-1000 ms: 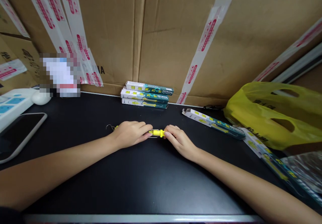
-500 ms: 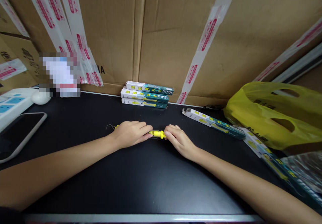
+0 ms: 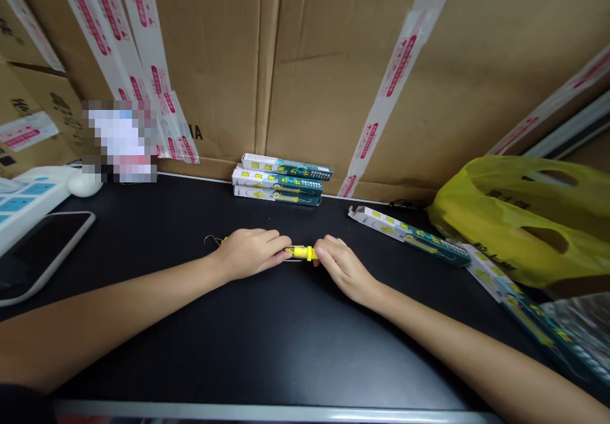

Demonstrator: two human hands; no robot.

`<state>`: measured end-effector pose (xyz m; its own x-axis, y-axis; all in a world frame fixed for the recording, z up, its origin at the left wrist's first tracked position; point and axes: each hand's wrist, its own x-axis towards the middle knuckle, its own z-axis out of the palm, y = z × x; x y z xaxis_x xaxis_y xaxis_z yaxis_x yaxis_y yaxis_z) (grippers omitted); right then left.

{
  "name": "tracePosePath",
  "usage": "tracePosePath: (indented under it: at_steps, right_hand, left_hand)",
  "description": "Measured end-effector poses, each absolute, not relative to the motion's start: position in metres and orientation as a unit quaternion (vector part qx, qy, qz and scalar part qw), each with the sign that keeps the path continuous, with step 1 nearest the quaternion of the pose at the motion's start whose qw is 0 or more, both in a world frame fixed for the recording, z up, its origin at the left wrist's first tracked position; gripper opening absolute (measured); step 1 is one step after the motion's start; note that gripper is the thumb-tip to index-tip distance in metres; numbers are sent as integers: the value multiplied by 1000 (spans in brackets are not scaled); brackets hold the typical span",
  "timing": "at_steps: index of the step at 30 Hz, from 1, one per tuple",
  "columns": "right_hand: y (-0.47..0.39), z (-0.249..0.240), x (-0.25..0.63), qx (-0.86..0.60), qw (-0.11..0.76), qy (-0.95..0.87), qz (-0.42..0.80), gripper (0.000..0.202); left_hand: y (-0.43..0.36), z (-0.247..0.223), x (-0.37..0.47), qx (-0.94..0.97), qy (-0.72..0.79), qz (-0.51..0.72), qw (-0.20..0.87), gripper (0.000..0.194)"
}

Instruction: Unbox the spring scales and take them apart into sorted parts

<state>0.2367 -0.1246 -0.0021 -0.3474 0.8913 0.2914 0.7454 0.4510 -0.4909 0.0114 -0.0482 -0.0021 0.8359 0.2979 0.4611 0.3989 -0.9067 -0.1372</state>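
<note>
Across the middle of the black tabletop lies a yellow spring scale (image 3: 301, 253), held level between both hands. My left hand (image 3: 255, 252) is closed round its left part, and a thin wire hook (image 3: 211, 240) sticks out beyond that wrist. Fingers of my right hand (image 3: 342, 264) pinch the scale's right end, which they hide. Only a short yellow stretch with metal wire alongside it shows between the hands.
Long printed boxes (image 3: 279, 185) are stacked at the back. Another box (image 3: 410, 234) and a further one (image 3: 534, 313) lie to the right, beside a yellow plastic bag (image 3: 515, 220). At left are a phone (image 3: 40, 252) and a white power strip (image 3: 33, 195). Cardboard (image 3: 324, 93) stands behind.
The whole view has shifted slightly, so everything sits a little farther right. Both hands keep their hold on the spring scale, with hardly any movement between them.
</note>
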Motion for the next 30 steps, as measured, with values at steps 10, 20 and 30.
tracePosePath:
  at_steps: [10, 20, 30]
  right_hand:
    - [-126, -6, 237, -493, 284, -812, 127, 17]
    - [-127, -1, 236, -523, 272, -800, 109, 29]
    - [-127, -9, 239, -484, 323, -800, 146, 10]
  left_hand:
    - [-47, -3, 11, -952, -188, -218, 109, 36]
    - [-48, -2, 12, -950, -183, -222, 122, 37]
    - [-46, -3, 11, -951, -192, -220, 101, 34]
